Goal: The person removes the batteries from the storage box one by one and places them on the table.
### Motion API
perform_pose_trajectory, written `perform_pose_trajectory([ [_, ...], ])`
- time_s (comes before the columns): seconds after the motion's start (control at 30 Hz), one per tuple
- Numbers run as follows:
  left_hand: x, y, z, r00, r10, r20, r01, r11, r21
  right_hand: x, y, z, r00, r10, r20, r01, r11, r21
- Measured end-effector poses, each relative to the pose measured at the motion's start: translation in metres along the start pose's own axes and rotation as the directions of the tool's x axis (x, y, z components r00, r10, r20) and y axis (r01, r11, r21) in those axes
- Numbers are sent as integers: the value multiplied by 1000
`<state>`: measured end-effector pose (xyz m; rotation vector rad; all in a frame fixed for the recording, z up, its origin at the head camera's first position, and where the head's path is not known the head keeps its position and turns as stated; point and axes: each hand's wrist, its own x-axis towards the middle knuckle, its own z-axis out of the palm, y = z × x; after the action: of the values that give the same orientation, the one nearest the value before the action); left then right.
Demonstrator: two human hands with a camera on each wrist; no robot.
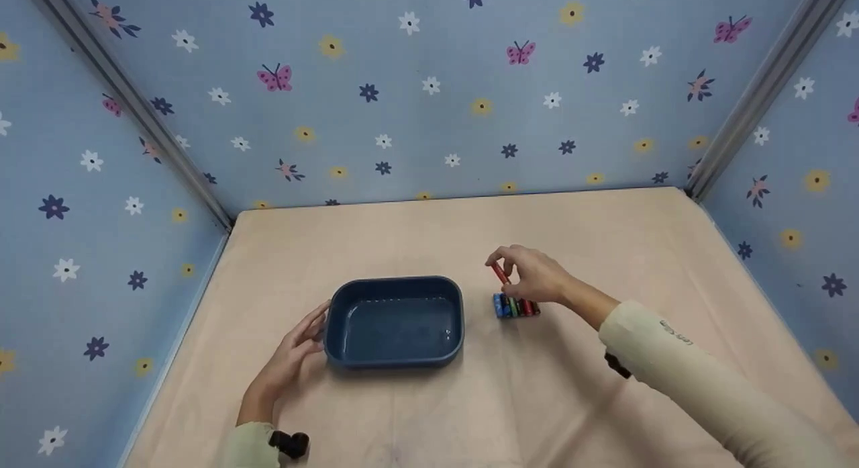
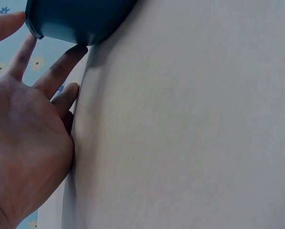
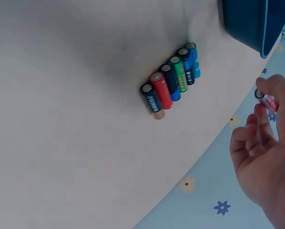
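A dark blue rectangular tub (image 1: 394,320) sits on the beige table (image 1: 470,414). My left hand (image 1: 295,347) lies flat beside its left wall, its straight fingers (image 2: 61,71) touching the tub (image 2: 80,19). To the tub's right, several batteries (image 1: 515,307) lie side by side in a row, also visible in the right wrist view (image 3: 173,81). My right hand (image 1: 530,273) hovers just above that row and pinches a red battery (image 1: 500,273) between thumb and fingertips; the red battery (image 3: 267,100) shows at the fingertips, lifted off the table.
Blue walls printed with flowers and butterflies (image 1: 429,92) close in the table on the left, back and right. Metal corner posts (image 1: 758,92) stand at the back corners. The tub's inside looks bare.
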<state>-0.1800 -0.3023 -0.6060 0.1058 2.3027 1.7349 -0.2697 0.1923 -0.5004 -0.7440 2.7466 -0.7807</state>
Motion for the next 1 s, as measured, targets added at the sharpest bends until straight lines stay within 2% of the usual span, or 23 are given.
perform_pose_trajectory([
  [0.2,1,-1,0,1000,11,-1,-11,1000,0,-21,20,-3,989,105,-103,-99,993,58],
  [0.47,-1,1,0,1000,22,-7,-22,1000,-6,-40,38,7,958,218,-188,-174,958,228],
  [0.73,0,1,0,999,41,0,-41,999,-6,-50,57,24,942,296,-159,-238,922,307],
  [1.0,-1,0,1,1000,29,-4,-30,1000,-3,-53,71,35,953,292,-84,-247,906,344],
])
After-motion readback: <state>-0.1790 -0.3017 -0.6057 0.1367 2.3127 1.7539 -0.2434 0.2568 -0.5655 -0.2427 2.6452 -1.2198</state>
